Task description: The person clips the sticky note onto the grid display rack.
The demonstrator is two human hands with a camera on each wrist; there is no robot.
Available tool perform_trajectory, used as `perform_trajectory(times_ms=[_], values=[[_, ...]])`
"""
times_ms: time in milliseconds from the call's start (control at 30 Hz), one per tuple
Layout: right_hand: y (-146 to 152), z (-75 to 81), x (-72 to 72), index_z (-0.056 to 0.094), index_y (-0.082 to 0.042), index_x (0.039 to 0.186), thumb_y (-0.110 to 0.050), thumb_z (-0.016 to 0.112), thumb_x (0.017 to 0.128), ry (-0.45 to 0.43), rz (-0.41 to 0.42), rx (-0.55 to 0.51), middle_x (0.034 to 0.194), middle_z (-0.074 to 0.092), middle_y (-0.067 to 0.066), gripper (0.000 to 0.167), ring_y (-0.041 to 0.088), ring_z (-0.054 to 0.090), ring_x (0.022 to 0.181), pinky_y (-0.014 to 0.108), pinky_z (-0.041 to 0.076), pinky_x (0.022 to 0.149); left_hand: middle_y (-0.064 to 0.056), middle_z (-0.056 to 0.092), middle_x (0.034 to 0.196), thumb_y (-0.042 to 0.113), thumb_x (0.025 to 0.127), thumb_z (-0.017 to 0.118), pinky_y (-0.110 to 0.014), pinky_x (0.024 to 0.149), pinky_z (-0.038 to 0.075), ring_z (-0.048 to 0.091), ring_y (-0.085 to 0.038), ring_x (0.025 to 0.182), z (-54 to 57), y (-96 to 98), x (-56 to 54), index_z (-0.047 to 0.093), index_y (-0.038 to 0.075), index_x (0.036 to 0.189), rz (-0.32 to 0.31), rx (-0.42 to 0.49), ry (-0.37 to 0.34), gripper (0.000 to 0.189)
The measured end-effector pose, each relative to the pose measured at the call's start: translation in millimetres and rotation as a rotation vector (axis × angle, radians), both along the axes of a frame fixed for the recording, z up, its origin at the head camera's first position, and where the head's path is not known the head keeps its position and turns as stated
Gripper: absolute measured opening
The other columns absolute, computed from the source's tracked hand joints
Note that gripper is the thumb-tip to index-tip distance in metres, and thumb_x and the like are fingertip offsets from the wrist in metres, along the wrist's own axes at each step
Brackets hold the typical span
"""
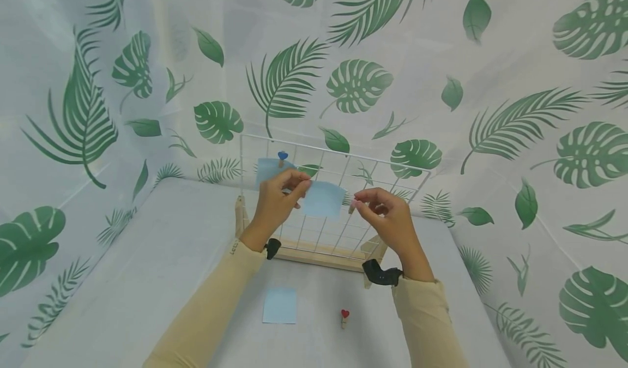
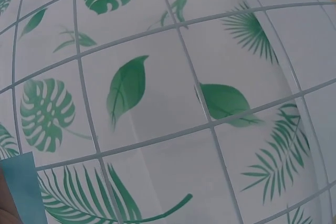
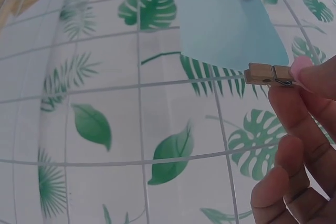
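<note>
My left hand pinches a light-blue paper square by its upper left corner, in front of the white wire grid. In the right wrist view the paper curves slightly, and the left fingertips show at its edge. To its right, my right hand pinches a small wooden clothespin with a pink decoration between thumb and index finger. The clothespin's tip lies close to the paper; whether they touch, I cannot tell. Behind my left hand, another blue paper hangs from the grid under a blue-heart clothespin.
A third blue paper square lies on the white tabletop, with a red-heart clothespin to its right. The grid stands in a wooden base. Leaf-printed white sheeting surrounds the table.
</note>
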State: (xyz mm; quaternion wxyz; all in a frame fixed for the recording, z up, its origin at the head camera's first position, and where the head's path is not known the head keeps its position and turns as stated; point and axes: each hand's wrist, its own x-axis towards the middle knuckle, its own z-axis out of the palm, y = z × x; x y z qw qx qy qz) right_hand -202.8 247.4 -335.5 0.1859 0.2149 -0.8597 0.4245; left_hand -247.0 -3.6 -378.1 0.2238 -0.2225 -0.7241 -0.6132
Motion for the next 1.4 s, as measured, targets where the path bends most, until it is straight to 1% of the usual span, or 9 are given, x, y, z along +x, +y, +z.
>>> perform_trajectory(times_ms=[200, 300, 467, 600, 667, 833, 1033, 1233, 1400], values=[[-2, 4.8, -3.2, 0.078, 0.002, 0.107, 0.001, 0.077, 0.098, 0.015, 0.009, -0.002, 0.101, 0.077, 0.015, 0.010, 0.014, 0.056, 0.083, 0.015, 0.051, 0.078, -0.013, 0.079, 0.096, 0.010, 0.104, 0.075, -0.027, 0.062, 0.062, 0.074, -0.025, 0.079, 3.4, 1.2, -1.2, 0.075, 0.000, 0.111, -0.002, 0.008, -0.013, 0.012], [-3, 7.3, -4.8, 0.077, 0.003, 0.106, 0.003, 0.076, 0.097, 0.031, 0.016, -0.016, 0.101, 0.076, 0.016, 0.009, 0.013, 0.055, 0.083, 0.014, 0.051, 0.076, -0.014, 0.079, 0.096, 0.009, 0.104, 0.074, -0.027, 0.062, 0.062, 0.075, -0.032, 0.080, 5.4, 1.9, -1.7, 0.075, 0.000, 0.111, -0.010, 0.016, -0.016, 0.012], [-5, 11.6, -8.1, 0.077, 0.003, 0.103, 0.004, 0.075, 0.096, 0.060, 0.023, -0.016, 0.099, 0.076, 0.017, 0.007, 0.011, 0.054, 0.080, 0.013, 0.050, 0.069, -0.015, 0.079, 0.093, 0.009, 0.104, 0.074, -0.027, 0.062, 0.062, 0.074, -0.043, 0.080, 7.2, 2.1, -2.6, 0.074, -0.001, 0.111, -0.020, 0.020, -0.006, 0.011], [-5, 15.3, -11.1, 0.078, 0.003, 0.102, 0.004, 0.075, 0.096, 0.079, 0.021, -0.003, 0.097, 0.076, 0.017, 0.007, 0.010, 0.053, 0.079, 0.014, 0.048, 0.065, -0.015, 0.079, 0.092, 0.008, 0.104, 0.074, -0.027, 0.061, 0.062, 0.074, -0.042, 0.078, 6.7, 2.3, -4.4, 0.074, -0.001, 0.110, -0.013, 0.016, 0.020, 0.011], [-6, 17.7, -12.0, 0.078, 0.002, 0.102, 0.005, 0.075, 0.095, 0.088, 0.017, 0.003, 0.096, 0.076, 0.016, 0.008, 0.010, 0.053, 0.079, 0.014, 0.047, 0.063, -0.015, 0.079, 0.091, 0.008, 0.103, 0.075, -0.027, 0.060, 0.061, 0.074, -0.038, 0.076, 6.5, 2.6, -5.2, 0.075, -0.001, 0.109, -0.009, 0.016, 0.032, 0.010], [-9, 24.6, -13.1, 0.079, 0.002, 0.103, 0.005, 0.076, 0.095, 0.100, 0.011, 0.012, 0.093, 0.075, 0.015, 0.009, 0.011, 0.052, 0.076, 0.014, 0.044, 0.058, -0.013, 0.079, 0.090, 0.008, 0.103, 0.076, -0.026, 0.059, 0.061, 0.074, -0.033, 0.075, 7.7, 3.1, -6.3, 0.075, 0.000, 0.109, -0.002, 0.016, 0.044, 0.010], [-14, 28.8, -15.0, 0.079, 0.002, 0.103, 0.005, 0.077, 0.095, 0.125, -0.001, 0.009, 0.095, 0.077, 0.016, 0.009, 0.010, 0.051, 0.075, 0.013, 0.042, 0.057, -0.013, 0.080, 0.091, 0.009, 0.103, 0.076, -0.026, 0.059, 0.061, 0.075, -0.028, 0.075, 10.7, 3.6, -7.2, 0.076, 0.001, 0.108, 0.016, 0.001, 0.054, 0.009], [-18, 27.4, -17.8, 0.079, 0.002, 0.100, 0.005, 0.077, 0.094, 0.190, -0.015, -0.022, 0.079, 0.069, 0.012, 0.007, 0.009, 0.048, 0.069, 0.014, 0.033, 0.050, -0.014, 0.080, 0.090, 0.009, 0.103, 0.076, -0.026, 0.059, 0.061, 0.075, -0.028, 0.073, 10.3, 4.2, -9.0, 0.076, 0.001, 0.108, 0.027, -0.001, 0.062, 0.010], [-24, 26.5, -20.6, 0.080, 0.002, 0.098, 0.004, 0.077, 0.095, 0.248, -0.042, -0.063, 0.071, 0.064, 0.010, 0.005, 0.009, 0.044, 0.063, 0.016, 0.031, 0.050, -0.015, 0.080, 0.091, 0.009, 0.103, 0.075, -0.027, 0.058, 0.061, 0.075, -0.028, 0.072, 8.8, 5.5, -10.1, 0.076, 0.000, 0.109, 0.041, -0.001, 0.058, 0.010]])
